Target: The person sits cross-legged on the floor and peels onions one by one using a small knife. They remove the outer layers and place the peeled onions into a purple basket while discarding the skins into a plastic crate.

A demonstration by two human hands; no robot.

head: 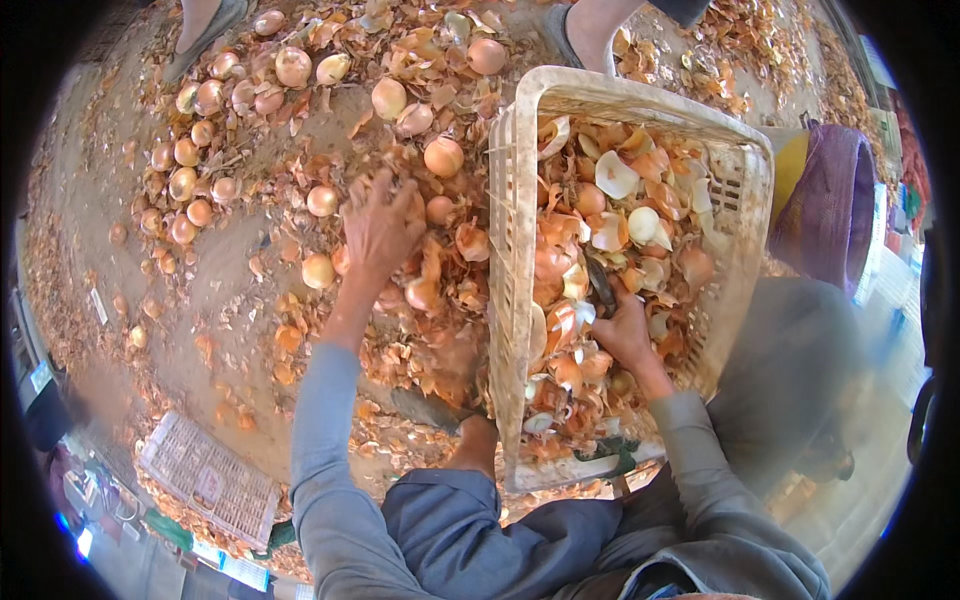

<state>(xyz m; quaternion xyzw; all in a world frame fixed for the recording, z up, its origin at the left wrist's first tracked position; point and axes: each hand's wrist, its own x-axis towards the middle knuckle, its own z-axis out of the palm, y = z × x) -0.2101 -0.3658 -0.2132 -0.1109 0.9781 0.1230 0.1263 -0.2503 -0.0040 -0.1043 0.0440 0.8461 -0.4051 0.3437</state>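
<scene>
My left hand (384, 221) is over the onion pile on the ground, its fingers bent downward and slightly blurred. Whether an onion is under the fingers I cannot tell. Just right of it lie a round onion (443, 157) and many loose dry skins (427, 289). A dirty white plastic crate (637, 86) stands beside the pile, filled with onion skins and some onions. Inside it, my right hand (626, 322) grips a dark tool (601, 286), partly buried among the skins; its exact kind is hidden. A peeled white onion (643, 224) lies just above that hand.
Whole onions (182, 184) are scattered at the left on the dirt floor. A second crate (206, 484) lies at lower left. Beyond the big crate's right side is a purple mesh sack (829, 202). Another person's feet (596, 34) are at the top.
</scene>
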